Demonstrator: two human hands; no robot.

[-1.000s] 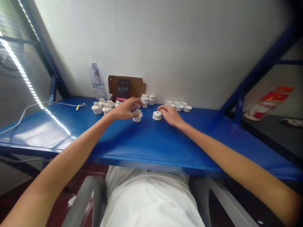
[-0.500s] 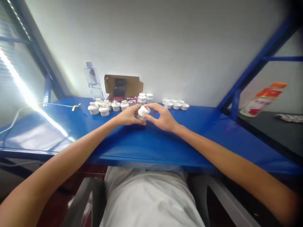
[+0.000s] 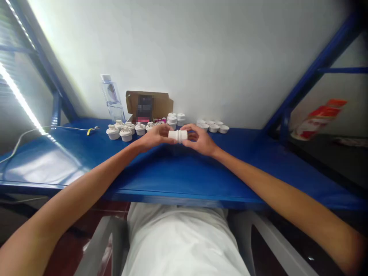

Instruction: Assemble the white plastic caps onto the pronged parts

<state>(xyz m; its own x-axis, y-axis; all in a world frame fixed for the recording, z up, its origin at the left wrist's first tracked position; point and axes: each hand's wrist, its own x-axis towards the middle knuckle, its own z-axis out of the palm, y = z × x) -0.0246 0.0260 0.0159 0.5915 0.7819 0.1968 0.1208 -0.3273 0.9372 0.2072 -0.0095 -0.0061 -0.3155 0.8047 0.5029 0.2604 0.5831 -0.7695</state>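
Between my two hands, a white plastic cylinder [image 3: 178,136] with a raised ridge round its middle lies sideways above the blue table [image 3: 178,172]. My left hand [image 3: 153,138] is closed on its left end, thumb below and fingers behind. The right end is gripped by the thumb and fingers of my right hand [image 3: 202,142]. Just behind the hands stand several similar white cylinders [image 3: 172,119], some stacked. To the left are several white round pieces with knobbed tops [image 3: 125,134]. Several white cups [image 3: 214,128] sit beyond my right hand.
An open cardboard box [image 3: 163,102] with a dark panel leans near the wall, beside a clear bottle [image 3: 112,97]. A white cable [image 3: 69,126] with a yellow tag runs along the left. Blue metal posts [image 3: 304,76] flank the table. At far right is an orange-capped bottle [image 3: 320,119].
The white cylinder has turned from a tilted position to lying level, its side facing me. My right hand has shifted slightly right and now grips its right end.
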